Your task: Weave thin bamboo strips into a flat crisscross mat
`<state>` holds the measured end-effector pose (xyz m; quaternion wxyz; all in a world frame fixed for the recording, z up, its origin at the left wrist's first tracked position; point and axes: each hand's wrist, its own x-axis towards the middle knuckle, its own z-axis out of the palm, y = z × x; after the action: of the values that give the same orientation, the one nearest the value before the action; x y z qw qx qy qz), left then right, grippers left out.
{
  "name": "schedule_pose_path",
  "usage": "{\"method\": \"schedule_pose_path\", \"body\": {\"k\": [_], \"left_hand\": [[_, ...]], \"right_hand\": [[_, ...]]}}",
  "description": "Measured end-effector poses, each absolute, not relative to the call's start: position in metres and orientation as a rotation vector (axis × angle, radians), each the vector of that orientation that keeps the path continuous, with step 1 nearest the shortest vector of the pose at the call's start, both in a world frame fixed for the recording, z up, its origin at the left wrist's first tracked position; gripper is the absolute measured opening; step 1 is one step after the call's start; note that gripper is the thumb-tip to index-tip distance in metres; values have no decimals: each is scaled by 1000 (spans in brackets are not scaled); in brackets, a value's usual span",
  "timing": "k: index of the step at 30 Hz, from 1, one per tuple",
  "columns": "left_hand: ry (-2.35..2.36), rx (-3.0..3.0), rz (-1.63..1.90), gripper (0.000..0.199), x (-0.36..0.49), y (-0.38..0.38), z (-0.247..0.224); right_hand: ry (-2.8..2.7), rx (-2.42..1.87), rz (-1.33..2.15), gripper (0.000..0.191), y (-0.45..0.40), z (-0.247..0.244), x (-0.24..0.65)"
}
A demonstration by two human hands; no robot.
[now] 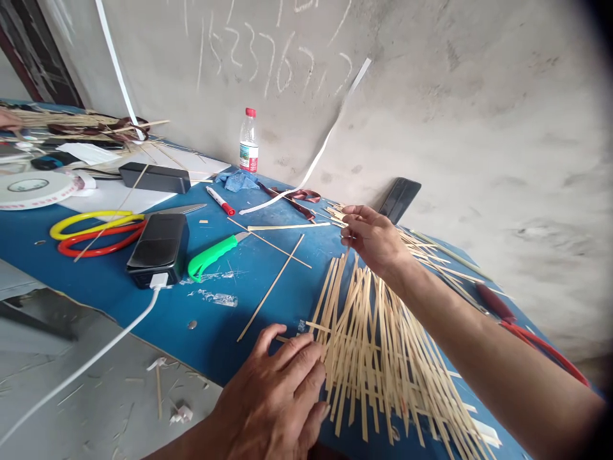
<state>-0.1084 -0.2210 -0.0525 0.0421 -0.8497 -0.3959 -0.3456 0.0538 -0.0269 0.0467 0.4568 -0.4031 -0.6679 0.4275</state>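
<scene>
A mat of crossed pale bamboo strips [378, 358] lies on the blue table [211, 326], some strips woven and their ends loose. My right hand [373, 239] is at the mat's far edge, its fingers pinched on thin bamboo strips [338, 216]. My left hand [272, 390] rests at the near left edge, fingers spread and pressing on the strips. Several loose bamboo strips [271, 287] lie to the left of the mat. The mat's lower end runs out of the picture.
On the table are yellow-and-red-handled scissors [98, 230], a green utility knife [213, 255], a black power bank [158, 246] with a white cable, a red marker [220, 200], a water bottle [249, 144] and a tape roll [29, 190]. A concrete wall [479, 96] stands behind. Another person's hand [7, 118] shows far left.
</scene>
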Motion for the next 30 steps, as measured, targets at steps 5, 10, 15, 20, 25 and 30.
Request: {"method": "schedule_pose_path", "body": {"k": [5, 10, 15, 20, 25, 30], "left_hand": [[-1249, -2666, -1000, 19, -111, -224, -45], [-1224, -2661, -998, 22, -110, -225, -37], [-1325, -2590, -1170, 24, -114, -228, -37], [-1525, -2575, -1052, 30, -124, -227, -41], [-1396, -2576, -828, 40, -117, -223, -42], [-1260, -2671, -681, 33, -103, -215, -31]], "right_hand": [[-1645, -1065, 1041, 27, -23, 40, 54], [-1784, -1278, 883, 37, -16, 26, 66], [-1887, -1338, 601, 39, -47, 40, 102], [-2150, -1269, 186, 29, -122, 44, 166], [-2183, -1470, 25, 26, -188, 10, 225], [-2182, -1513, 34, 27, -227, -14, 248]]}}
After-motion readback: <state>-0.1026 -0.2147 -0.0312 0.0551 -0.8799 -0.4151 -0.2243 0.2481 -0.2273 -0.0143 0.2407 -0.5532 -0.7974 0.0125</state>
